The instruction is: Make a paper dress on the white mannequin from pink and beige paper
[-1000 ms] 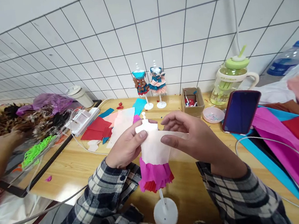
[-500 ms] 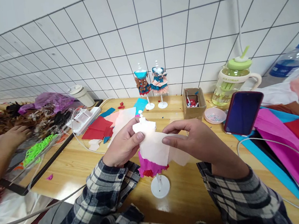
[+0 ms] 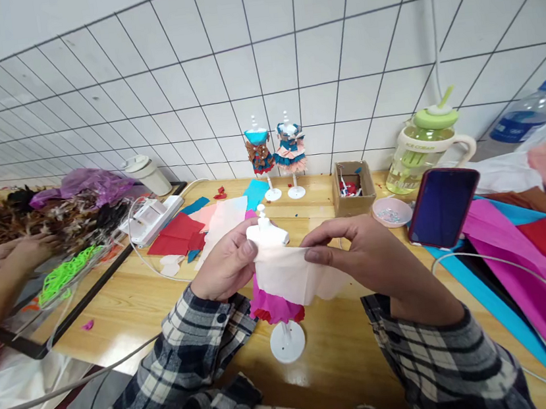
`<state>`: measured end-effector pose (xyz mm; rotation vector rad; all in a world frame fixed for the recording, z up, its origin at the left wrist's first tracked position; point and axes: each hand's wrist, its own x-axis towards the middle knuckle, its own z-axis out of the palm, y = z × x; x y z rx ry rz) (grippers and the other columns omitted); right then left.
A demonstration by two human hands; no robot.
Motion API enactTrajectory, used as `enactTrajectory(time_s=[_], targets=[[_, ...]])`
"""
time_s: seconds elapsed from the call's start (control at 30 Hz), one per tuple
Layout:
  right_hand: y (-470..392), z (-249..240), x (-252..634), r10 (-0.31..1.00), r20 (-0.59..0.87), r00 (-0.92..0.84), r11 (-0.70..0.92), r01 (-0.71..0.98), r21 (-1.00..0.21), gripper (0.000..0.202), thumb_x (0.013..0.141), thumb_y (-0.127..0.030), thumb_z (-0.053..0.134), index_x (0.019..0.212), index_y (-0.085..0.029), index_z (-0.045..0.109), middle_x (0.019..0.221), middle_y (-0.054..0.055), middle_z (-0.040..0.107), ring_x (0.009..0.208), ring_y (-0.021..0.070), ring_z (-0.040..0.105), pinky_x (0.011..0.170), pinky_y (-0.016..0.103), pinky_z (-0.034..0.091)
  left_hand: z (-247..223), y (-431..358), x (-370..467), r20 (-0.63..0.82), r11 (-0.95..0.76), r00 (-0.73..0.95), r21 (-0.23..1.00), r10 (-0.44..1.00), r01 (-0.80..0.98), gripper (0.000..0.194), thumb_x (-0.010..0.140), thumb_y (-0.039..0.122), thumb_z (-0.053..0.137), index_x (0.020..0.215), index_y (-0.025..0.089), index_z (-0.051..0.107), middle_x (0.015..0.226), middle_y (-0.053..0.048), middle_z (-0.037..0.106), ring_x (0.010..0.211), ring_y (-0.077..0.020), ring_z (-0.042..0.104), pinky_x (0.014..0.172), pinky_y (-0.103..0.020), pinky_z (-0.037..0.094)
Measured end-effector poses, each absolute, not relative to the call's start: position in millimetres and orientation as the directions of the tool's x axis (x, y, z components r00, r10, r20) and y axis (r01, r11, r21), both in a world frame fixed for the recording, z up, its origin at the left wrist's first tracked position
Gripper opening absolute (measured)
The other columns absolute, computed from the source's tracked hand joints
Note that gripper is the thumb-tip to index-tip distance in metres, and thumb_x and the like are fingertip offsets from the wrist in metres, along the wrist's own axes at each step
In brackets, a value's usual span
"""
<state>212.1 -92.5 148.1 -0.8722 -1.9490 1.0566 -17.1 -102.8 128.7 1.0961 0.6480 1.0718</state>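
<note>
A small white mannequin on a round base stands in front of me, wearing a magenta and red ruffled skirt. Across its torso lies a pale pink sheet of crepe paper. My left hand wraps round the mannequin's side, its thumb pressing at the chest by the sheet's upper left edge. Between thumb and fingers, my right hand pinches the sheet's upper right edge and holds it out to the side. The left fingers are partly hidden behind the mannequin.
Two dressed mannequins stand against the tiled wall. A cardboard box, pink dish, phone and drink bottle are to the right. Paper pieces and a power strip lie left, near another person's hands.
The sheet's top edge sits lower on the torso, baring more of the white chest. The mannequin has tilted slightly and its base has shifted a little left.
</note>
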Motion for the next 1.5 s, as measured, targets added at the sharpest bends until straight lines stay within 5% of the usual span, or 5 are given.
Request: enactTrajectory(time_s=[0.57,0.9,1.07,1.23,1.5], targets=[[-96.8,143.3,199.6,0.680,0.561,-0.473,0.704,0.205,-0.680,0.009,0.086,-0.033,0.068,0.085,-0.025,0.074,0.078,-0.001,0.074,0.069,0.0144,0.063,0.081,0.032,0.046,120.4,-104.0,-6.4,0.005,0.311,0.541,0.814,0.841,-0.491,0.040,0.070,0.035,0.080,0.099,0.014,0.062,0.077,-0.004,0.063,0.066,-0.0141,0.060,0.065,-0.023,0.049],[-90.4,143.0,203.3,0.695,0.554,-0.459,0.713,0.337,-0.615,0.013,0.085,-0.034,0.068,0.080,-0.023,0.070,0.076,0.000,0.071,0.070,0.0155,0.060,0.072,0.030,0.042,117.7,-102.2,-1.7,0.041,0.032,0.247,0.959,0.968,-0.282,0.036,0.078,0.034,0.075,0.110,0.021,0.065,0.085,-0.002,0.069,0.075,-0.0144,0.063,0.073,-0.025,0.046],[-90.7,142.8,201.9,0.729,0.520,-0.445,0.676,0.346,-0.651,0.019,0.083,-0.036,0.070,0.074,-0.020,0.066,0.072,0.000,0.068,0.068,0.0144,0.057,0.067,0.028,0.041,121.0,-107.6,-2.6,0.116,-0.073,0.230,0.979,0.966,-0.189,0.038,0.076,0.046,0.074,0.101,0.019,0.068,0.087,-0.003,0.069,0.080,-0.0160,0.063,0.075,-0.025,0.048],[-91.3,142.1,203.1,0.733,0.499,-0.462,0.656,0.285,-0.699,0.019,0.085,-0.037,0.068,0.077,-0.020,0.065,0.076,0.001,0.069,0.070,0.0142,0.060,0.067,0.027,0.044,130.7,-111.4,1.1,0.078,-0.044,0.275,0.991,0.958,-0.128,0.037,0.066,0.023,0.084,0.096,0.020,0.063,0.080,0.002,0.067,0.072,-0.0118,0.063,0.066,-0.020,0.048],[-92.8,144.8,209.7,0.809,0.392,-0.439,0.508,0.187,-0.841,0.021,0.079,-0.036,0.073,0.093,-0.021,0.068,0.080,0.000,0.071,0.075,0.0151,0.066,0.069,0.026,0.051,124.0,-107.3,-13.6,0.107,-0.086,0.149,0.986,0.983,-0.142,0.050,0.064,0.039,0.085,0.103,0.018,0.062,0.081,-0.002,0.069,0.063,-0.0124,0.062,0.059,-0.021,0.047]])
